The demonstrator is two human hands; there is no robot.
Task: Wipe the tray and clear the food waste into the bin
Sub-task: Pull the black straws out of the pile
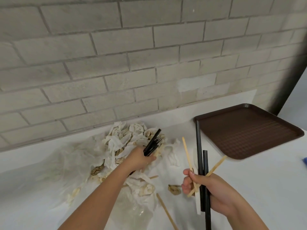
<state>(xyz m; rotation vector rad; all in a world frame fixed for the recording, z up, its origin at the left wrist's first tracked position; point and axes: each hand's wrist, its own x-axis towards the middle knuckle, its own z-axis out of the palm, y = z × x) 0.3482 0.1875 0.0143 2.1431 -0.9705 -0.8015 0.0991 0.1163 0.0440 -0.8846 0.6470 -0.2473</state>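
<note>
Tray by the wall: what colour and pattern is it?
The tray is dark brown with a fine grid texture; head view shows it best.

Tray (245, 131): brown plastic, waffle-textured matt floor, smoother rim with slight sheen. Straws (205, 161): black plastic, smooth, semi-matt. Stirrers (186, 150): pale bare wood, matt. Fork (152, 144): black plastic, slight gloss. Napkins (119, 141): white crumpled paper, stained, soft matt. Film (66, 163): thin clear plastic, wrinkled, faintly shiny. Counter (257, 188): white, smooth, matt. Wall (116, 47): grey brick, rough, matt
</note>
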